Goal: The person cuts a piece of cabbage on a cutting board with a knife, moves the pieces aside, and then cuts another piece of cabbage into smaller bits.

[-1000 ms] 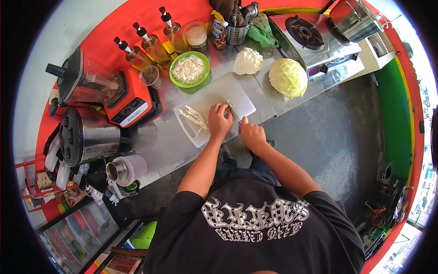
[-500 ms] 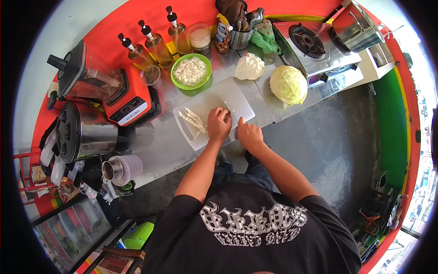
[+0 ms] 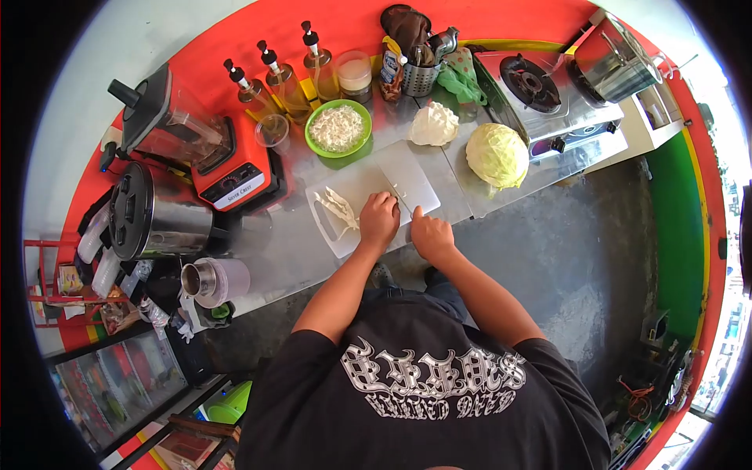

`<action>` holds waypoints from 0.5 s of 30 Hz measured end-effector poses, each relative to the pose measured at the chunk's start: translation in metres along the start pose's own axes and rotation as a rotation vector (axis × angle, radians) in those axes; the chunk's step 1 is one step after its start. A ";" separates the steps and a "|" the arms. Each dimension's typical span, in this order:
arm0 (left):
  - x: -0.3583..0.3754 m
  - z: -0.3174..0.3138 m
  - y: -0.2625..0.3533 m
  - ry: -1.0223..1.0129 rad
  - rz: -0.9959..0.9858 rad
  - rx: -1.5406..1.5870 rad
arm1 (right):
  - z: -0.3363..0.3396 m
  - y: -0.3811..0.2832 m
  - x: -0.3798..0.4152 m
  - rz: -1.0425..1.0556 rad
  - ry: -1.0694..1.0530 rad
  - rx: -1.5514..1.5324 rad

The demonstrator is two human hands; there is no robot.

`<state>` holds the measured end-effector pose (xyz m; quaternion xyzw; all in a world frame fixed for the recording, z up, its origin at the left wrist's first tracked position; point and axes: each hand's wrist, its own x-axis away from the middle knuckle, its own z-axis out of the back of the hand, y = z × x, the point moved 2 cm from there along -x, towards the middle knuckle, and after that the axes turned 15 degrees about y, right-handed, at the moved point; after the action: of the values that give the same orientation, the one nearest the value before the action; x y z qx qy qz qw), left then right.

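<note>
My left hand (image 3: 380, 217) is closed on the white cutting board (image 3: 333, 239), its curled fingers pressing pale cabbage strips that they mostly hide. More cabbage strips (image 3: 338, 207) lie on the board left of that hand. My right hand (image 3: 432, 234) grips a knife (image 3: 404, 202), the handle hidden in the fist and the forefinger stretched along the top. The thin blade points away from me over the board, just right of my left fingertips. A few small pale shreds lie beside the blade.
Beyond the board stand a green bowl (image 3: 338, 127) of shredded cabbage, a cut cabbage piece (image 3: 433, 124) and a round cabbage (image 3: 497, 155). A red blender (image 3: 235, 184) is on the left, pump bottles (image 3: 288, 92) at the back, a gas stove (image 3: 540, 98) on the right.
The whole view has shifted slightly, with the counter lower in the picture. Both hands stay at the board with the knife between them; their pose is nearly the same.
</note>
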<state>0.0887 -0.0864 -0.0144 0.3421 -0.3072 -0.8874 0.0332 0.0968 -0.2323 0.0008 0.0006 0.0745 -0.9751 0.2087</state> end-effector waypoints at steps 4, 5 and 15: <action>-0.013 0.003 0.001 -0.086 0.060 -0.042 | -0.011 -0.001 0.010 -0.017 0.007 0.011; -0.017 0.002 0.001 -0.096 0.101 -0.059 | -0.016 0.000 0.010 -0.025 0.015 0.000; -0.018 -0.003 -0.009 -0.141 0.297 -0.037 | 0.010 -0.007 -0.004 -0.022 -0.118 -0.028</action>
<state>0.1059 -0.0760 -0.0105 0.2291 -0.3393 -0.9002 0.1486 0.0977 -0.2258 0.0121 -0.0606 0.0757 -0.9746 0.2017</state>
